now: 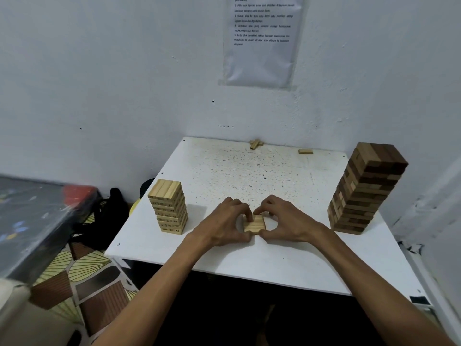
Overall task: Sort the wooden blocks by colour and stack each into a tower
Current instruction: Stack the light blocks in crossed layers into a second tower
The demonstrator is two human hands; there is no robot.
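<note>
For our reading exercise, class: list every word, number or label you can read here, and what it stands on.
White paper sheet on the wall: line numbers "2", "3", "4", "5"; line 5 seems to open "Ambil blok"; rest too blurred.
Light wooden block tower: dark printed marks, too small to read.
Dark brown block tower: none.
Flat layer of light blocks: none visible.

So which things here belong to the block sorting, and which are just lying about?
Job: left hand, right hand, small pale stack they hold, pale tower, brown tower, loose blocks farther back.
Lying about: wall notice, black bag.
</note>
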